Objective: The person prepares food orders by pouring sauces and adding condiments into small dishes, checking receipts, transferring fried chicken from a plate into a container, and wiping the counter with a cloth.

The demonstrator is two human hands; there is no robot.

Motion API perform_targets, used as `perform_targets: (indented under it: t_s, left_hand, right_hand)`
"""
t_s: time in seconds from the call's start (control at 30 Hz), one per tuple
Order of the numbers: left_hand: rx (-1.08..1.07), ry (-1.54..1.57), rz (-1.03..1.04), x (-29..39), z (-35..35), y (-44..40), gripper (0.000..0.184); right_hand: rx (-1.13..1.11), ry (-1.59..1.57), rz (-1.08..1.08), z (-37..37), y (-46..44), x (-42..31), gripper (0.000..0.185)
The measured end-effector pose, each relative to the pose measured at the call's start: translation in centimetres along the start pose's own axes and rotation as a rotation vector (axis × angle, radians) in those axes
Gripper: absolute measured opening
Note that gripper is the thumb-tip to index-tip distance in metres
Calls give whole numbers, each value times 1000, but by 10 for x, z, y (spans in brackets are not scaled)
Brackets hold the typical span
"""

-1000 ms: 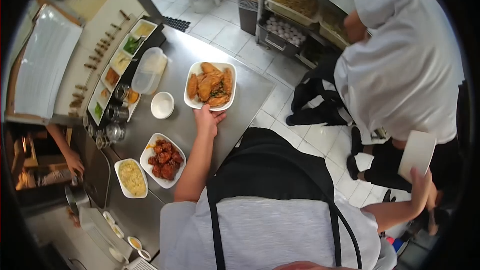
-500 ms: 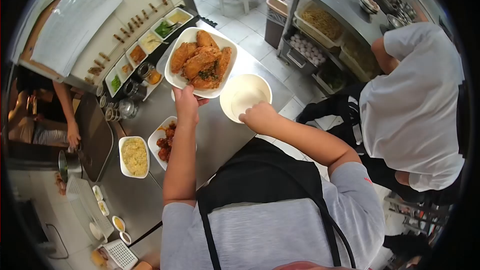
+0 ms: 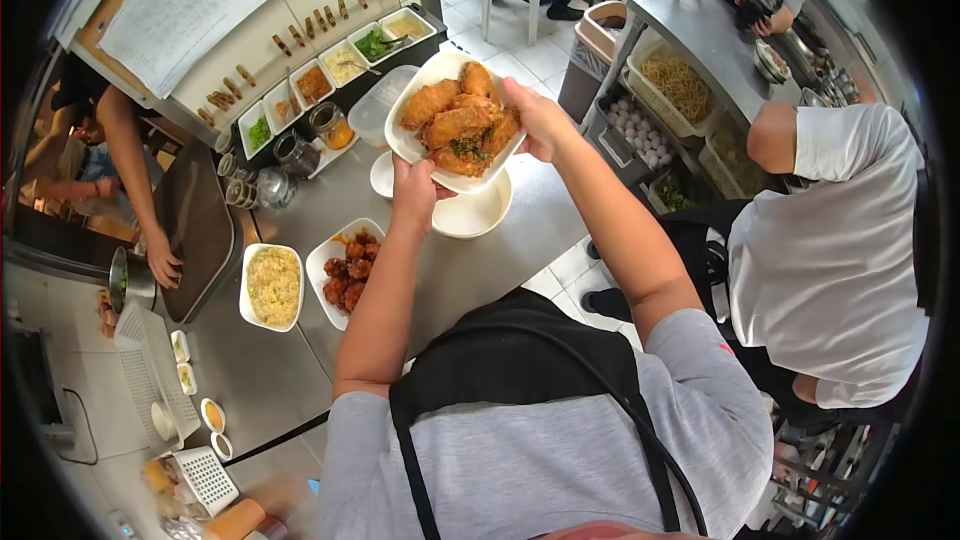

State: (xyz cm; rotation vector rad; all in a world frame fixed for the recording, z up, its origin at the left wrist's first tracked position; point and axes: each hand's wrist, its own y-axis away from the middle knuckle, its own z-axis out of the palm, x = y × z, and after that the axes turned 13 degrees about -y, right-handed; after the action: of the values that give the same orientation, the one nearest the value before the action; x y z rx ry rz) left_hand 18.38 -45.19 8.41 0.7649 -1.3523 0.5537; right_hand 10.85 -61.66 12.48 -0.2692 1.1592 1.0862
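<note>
A white square bowl of fried chicken, sprinkled with dark green bits, is held up between both my hands. My left hand grips its near left edge, fingers partly under it. On the right rim, my right hand is closed. Below the raised bowl, an empty round white bowl stands on the steel counter, partly hidden. A small white cup shows beside it. Nearer the left sit a dish of red glazed pieces and a dish of yellow rice.
Jars and a row of topping trays line the counter's back. A co-worker in a white shirt stands at the right, near steel shelving. At the left, another person's arm reaches over a dark tray.
The round bowl has been let go onto the counter. My right hand has moved up to the chicken bowl and taken its right side. The view has shifted.
</note>
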Motion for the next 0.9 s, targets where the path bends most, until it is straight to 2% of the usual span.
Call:
perform_targets:
  t_s: [0.1,0.2,0.3,0.33,0.43,0.57,0.67,0.73,0.77,0.8,0.83,0.9]
  left_hand:
    - [-32,42,-64,7,-3,-2,45]
    - [-40,474,60,-13,-15,-31,43]
    - [147,557,67,-6,-8,-33,50]
    - [202,547,90,-6,-8,-35,50]
    - [345,514,144,-10,-6,-36,51]
    - [483,419,210,-25,-7,-42,48]
    - [477,337,263,-39,-5,-40,47]
    - [436,354,320,-41,-10,-39,45]
    - [539,101,404,-49,-13,-38,43]
    - [557,-118,482,-55,-19,-36,41]
    - [590,-291,434,-44,-18,-24,41]
    - [532,-192,508,-38,-22,-20,42]
  right_hand:
    - [8,35,-57,-6,-12,11,36]
    - [-5,110,-189,-15,-28,31,37]
    - [-19,43,-384,-14,-37,51,35]
    - [-26,-5,-458,-12,-39,54,34]
    - [-102,175,-592,-13,-37,57,41]
    - [-56,186,-648,-8,-37,70,35]
    - [99,434,-761,-3,-27,69,30]
    - [108,417,-592,-1,-19,66,25]
    - [90,392,-714,-1,-24,70,24]
    - [78,362,-832,-2,-30,74,24]
    - [70,361,-871,0,-30,73,24]
    - [68,388,-929,7,-30,71,24]
